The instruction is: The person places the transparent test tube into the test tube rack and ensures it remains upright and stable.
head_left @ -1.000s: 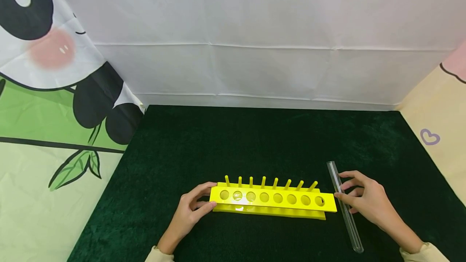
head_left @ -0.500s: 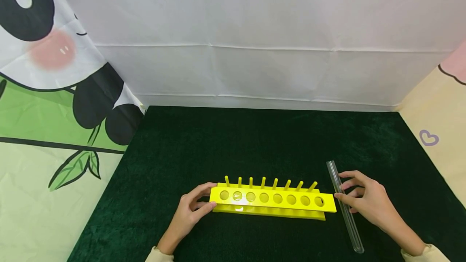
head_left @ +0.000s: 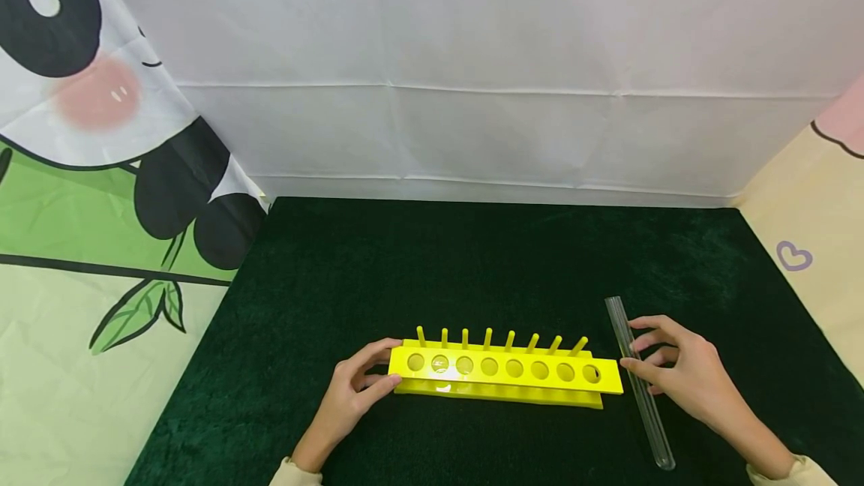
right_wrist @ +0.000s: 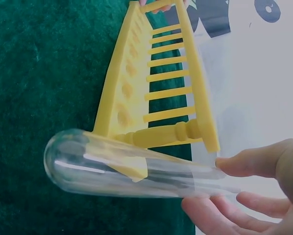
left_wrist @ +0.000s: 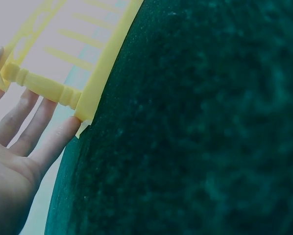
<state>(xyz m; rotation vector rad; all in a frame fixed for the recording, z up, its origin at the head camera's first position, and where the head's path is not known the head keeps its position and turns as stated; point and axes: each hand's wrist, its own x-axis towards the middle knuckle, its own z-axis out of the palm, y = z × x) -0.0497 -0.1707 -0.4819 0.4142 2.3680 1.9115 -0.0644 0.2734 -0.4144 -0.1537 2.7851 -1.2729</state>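
A yellow test tube rack (head_left: 502,382), with a row of round holes and a row of pegs behind, stands on the dark green cloth. My left hand (head_left: 347,392) holds its left end, thumb on the top plate; in the left wrist view the fingers touch the end post (left_wrist: 41,87) and lower plate. To the rack's right, my right hand (head_left: 688,370) pinches a clear glass test tube (head_left: 651,422) between thumb and fingers. The tube is slanted, its rounded end (right_wrist: 68,161) toward me. It looks empty; whether it touches the cloth I cannot tell.
Dark green cloth (head_left: 439,261) covers the table. A white sheet (head_left: 472,133) hangs along the back. Panda-printed fabric (head_left: 155,208) is at the left and cream printed fabric (head_left: 810,201) at the right.
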